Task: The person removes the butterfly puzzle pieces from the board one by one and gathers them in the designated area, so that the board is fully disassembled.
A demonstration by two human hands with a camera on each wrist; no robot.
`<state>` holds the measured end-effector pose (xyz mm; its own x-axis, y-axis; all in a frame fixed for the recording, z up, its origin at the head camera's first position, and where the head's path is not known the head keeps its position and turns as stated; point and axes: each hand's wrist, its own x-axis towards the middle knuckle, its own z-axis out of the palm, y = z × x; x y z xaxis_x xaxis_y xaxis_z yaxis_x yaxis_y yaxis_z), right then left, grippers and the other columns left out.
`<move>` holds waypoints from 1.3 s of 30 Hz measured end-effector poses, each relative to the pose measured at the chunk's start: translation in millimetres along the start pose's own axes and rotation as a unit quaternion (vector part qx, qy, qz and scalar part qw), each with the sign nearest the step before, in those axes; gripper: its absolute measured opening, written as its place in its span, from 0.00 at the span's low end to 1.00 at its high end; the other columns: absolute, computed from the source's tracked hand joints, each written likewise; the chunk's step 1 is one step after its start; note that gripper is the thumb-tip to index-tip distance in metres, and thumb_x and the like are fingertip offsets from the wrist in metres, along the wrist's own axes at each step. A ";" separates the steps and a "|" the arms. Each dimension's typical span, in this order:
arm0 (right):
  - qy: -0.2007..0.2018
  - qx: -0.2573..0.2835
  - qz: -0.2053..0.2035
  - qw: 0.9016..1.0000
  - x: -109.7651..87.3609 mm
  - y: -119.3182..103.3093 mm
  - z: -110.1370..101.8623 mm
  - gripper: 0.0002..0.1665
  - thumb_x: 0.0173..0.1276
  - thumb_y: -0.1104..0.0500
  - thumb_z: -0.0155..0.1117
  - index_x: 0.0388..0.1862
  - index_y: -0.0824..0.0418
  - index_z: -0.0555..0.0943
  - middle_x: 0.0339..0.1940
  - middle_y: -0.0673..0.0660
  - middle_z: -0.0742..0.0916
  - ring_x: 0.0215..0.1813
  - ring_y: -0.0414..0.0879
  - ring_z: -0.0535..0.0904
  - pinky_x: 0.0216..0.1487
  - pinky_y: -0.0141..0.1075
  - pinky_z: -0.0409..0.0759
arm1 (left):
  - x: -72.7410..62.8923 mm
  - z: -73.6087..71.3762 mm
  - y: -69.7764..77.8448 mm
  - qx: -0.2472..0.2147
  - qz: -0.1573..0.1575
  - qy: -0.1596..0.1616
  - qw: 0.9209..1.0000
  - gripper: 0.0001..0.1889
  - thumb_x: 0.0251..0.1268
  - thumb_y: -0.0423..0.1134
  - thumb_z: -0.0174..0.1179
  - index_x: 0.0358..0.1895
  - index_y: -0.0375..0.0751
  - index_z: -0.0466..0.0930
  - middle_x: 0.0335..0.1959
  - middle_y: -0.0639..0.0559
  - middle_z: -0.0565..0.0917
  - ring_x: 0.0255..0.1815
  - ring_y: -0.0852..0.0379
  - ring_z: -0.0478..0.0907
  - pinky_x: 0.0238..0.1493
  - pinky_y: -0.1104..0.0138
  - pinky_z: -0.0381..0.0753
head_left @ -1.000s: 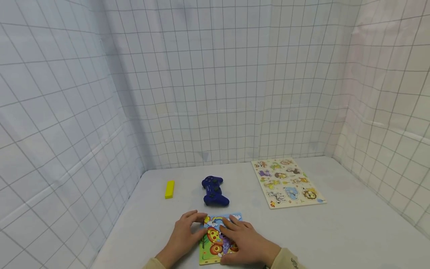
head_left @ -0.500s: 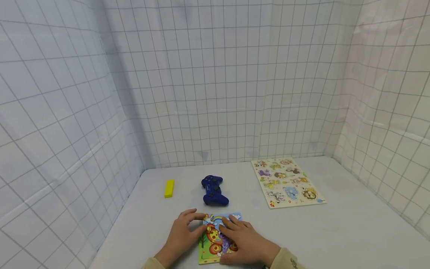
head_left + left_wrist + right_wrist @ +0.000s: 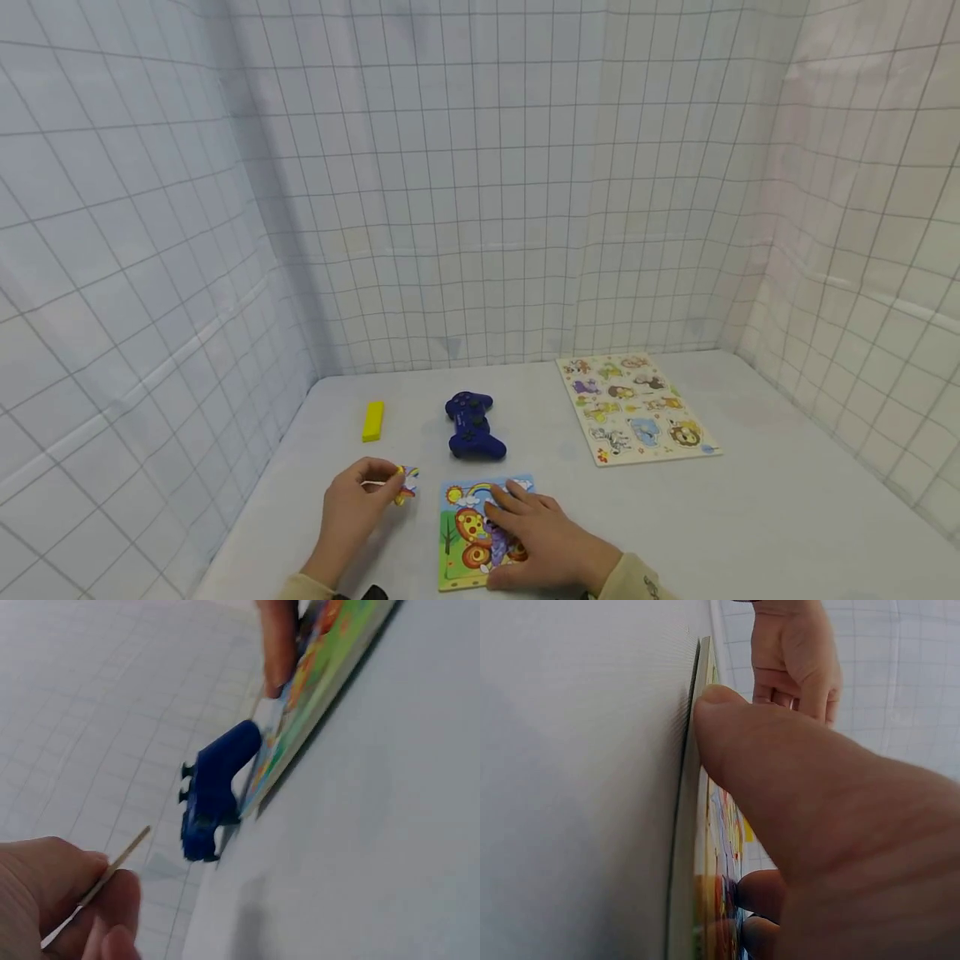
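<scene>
My left hand [image 3: 358, 504] is raised left of a small colourful jigsaw board and pinches a thin puzzle piece [image 3: 407, 485] between thumb and fingers. Red, yellow and blue print shows on the piece; seen edge-on in the left wrist view, the puzzle piece [image 3: 116, 862] looks like a narrow strip. The jigsaw board [image 3: 452, 554] carries a sun, a rainbow and a round-patterned butterfly, and lies on the table. Across its right side rests my right hand [image 3: 547, 537], fingers spread over the picture and hiding part of it. Its thumb [image 3: 757, 750] lies along the board's near edge.
Behind the board lies a dark blue game controller [image 3: 474, 427]. A yellow block [image 3: 372, 422] is at the back left. Further right, a larger animal puzzle board [image 3: 637, 408] lies flat. Grid-patterned sheets [image 3: 450, 208] enclose the white table [image 3: 675, 533] at the back and both sides.
My left hand has moved left, off the jigsaw board's edge, carrying the puzzle piece with it. The sun in the board's corner now shows. My right hand stays on the board.
</scene>
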<state>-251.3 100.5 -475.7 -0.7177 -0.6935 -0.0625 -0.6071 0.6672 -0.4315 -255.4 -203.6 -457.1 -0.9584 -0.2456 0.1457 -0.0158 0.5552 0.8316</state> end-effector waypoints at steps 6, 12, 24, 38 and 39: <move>-0.003 0.001 0.004 1.000 0.7 1.8 0.8 0.54 0.64 0.18 0.54 0.83 0.42 0.60 0.85 0.50 0.59 0.86 0.56 0.50 0.75 0.63 0.57 | 10.5 -38.4 -15.8 0.069 -0.001 -0.033 0.997 0.14 0.60 0.41 0.74 0.43 0.39 0.81 0.34 0.50 0.87 0.32 0.59 0.83 0.29 0.66 0.79; 0.005 -0.004 0.002 1.000 2.5 0.7 -0.7 0.55 0.64 0.18 0.53 0.83 0.42 0.60 0.85 0.50 0.59 0.86 0.56 0.49 0.75 0.63 0.57 | 18.0 -57.7 -23.2 0.105 -0.027 -0.075 0.991 0.19 0.60 0.38 0.72 0.49 0.33 0.78 0.36 0.45 0.86 0.30 0.56 0.81 0.30 0.63 0.79; 0.007 -0.007 -0.001 1.000 -0.1 5.5 -4.1 0.55 0.64 0.19 0.55 0.83 0.42 0.60 0.85 0.50 0.59 0.86 0.56 0.50 0.75 0.64 0.57 | 25.2 -66.4 -32.1 0.152 -0.024 -0.094 0.984 0.18 0.60 0.37 0.70 0.50 0.31 0.80 0.39 0.42 0.86 0.34 0.53 0.82 0.31 0.61 0.79; -0.006 0.005 -0.007 1.000 -3.1 3.8 -4.6 0.53 0.66 0.22 0.58 0.83 0.44 0.61 0.85 0.51 0.60 0.86 0.57 0.50 0.75 0.64 0.57 | 22.9 -60.4 -42.5 0.197 -0.012 -0.094 0.976 0.17 0.60 0.43 0.71 0.47 0.37 0.81 0.34 0.52 0.83 0.32 0.55 0.77 0.31 0.63 0.73; -0.007 0.004 -0.006 1.000 -3.0 3.9 -4.2 0.53 0.66 0.22 0.58 0.83 0.44 0.61 0.85 0.51 0.59 0.86 0.57 0.50 0.75 0.64 0.57 | 22.2 -60.1 -42.9 0.199 -0.009 -0.095 0.975 0.17 0.60 0.43 0.71 0.47 0.37 0.81 0.33 0.52 0.83 0.32 0.55 0.77 0.31 0.63 0.72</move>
<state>-253.0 106.3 -473.4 -0.7053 -0.7054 -0.0701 -0.6130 0.6566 -0.4395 -258.9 -280.6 -457.3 -0.9918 -0.1280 -0.0005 -0.1069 0.8259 0.5536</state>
